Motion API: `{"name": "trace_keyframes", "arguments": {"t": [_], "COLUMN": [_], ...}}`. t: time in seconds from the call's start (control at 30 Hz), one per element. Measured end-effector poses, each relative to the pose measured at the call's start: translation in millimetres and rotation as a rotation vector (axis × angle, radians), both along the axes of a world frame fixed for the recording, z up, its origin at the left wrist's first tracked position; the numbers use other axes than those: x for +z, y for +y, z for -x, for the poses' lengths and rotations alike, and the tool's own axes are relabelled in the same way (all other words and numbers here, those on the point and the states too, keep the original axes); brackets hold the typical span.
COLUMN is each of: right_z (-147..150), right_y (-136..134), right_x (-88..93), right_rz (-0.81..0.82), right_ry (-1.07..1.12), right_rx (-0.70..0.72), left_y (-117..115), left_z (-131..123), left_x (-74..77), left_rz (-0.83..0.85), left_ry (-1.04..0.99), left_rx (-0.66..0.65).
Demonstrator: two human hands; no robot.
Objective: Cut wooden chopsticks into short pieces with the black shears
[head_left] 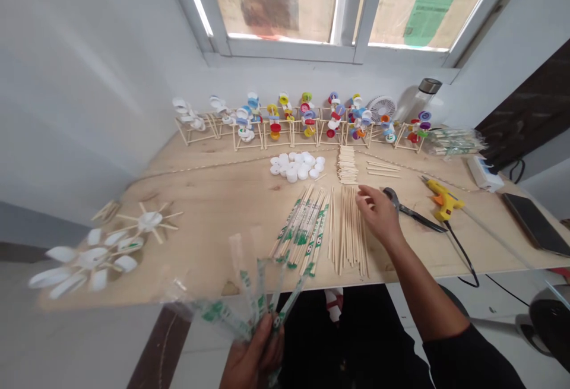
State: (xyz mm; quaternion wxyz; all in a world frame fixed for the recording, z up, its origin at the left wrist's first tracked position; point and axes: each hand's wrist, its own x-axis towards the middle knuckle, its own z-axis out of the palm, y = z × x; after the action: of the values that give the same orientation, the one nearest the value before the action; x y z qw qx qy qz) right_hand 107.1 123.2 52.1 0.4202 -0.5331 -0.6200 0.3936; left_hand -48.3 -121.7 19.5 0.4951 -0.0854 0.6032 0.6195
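Near the table's front edge, my left hand [256,347] is closed around a fan of clear plastic chopstick wrappers [260,291] with green print. The wrappers are partly blurred, and I cannot tell whether all are empty. My right hand [378,214] is at the upper right end of a bundle of bare wooden chopsticks [351,234]. Its fingers are loosely curved and a little apart, with nothing visible held in them. Left of that bundle lies a group of chopsticks still in printed wrappers [303,228].
Behind are white caps [296,166], short stick pieces [347,166] and a row of small wheel models [307,122]. Pliers [414,214], a yellow glue gun [445,199] and a phone [537,223] lie rightward. White petal wheels [93,258] sit at the left.
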Motion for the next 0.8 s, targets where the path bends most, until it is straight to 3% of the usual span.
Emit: {"name": "trace_keyframes", "arguments": {"t": [0.07, 0.17, 0.23, 0.37, 0.5, 0.67, 0.8], "right_z": [-2.5, -4.7, -4.2, 0.6, 5.9, 14.9, 18.9], "right_y": [-24.2, -62.4, -81.2, -94.6, -96.4, -108.4, -108.0], "right_x": [4.1, 10.6, 13.1, 13.9, 9.5, 4.8, 8.8], "right_rz": [0.033, 0.25, 0.377, 0.468, 0.472, 0.606, 0.537], "right_ry": [-0.042, 0.0, 0.096, 0.227, 0.28, 0.333, 0.258], "right_rx": [0.123, 0.526, 0.638, 0.646, 0.621, 0.647, 0.683], "left_y": [11.7, 28.8, 36.7, 38.5, 27.7, 21.6, 30.4], "left_z": [-8.2, -21.6, -29.2, -37.7, -37.6, -34.2, -31.5], "left_x": [5.5, 13.1, 17.2, 18.1, 7.3, 0.2, 7.3], "left_rz": [-0.005, -0.088, -0.176, -0.19, -0.21, -0.356, -0.338], "left_ry": [-0.027, -0.072, -0.064, 0.055, 0.175, 0.287, 0.327], "left_rx": [-0.008, -0.062, -0.141, -0.372, -0.583, -0.714, -0.769]}}
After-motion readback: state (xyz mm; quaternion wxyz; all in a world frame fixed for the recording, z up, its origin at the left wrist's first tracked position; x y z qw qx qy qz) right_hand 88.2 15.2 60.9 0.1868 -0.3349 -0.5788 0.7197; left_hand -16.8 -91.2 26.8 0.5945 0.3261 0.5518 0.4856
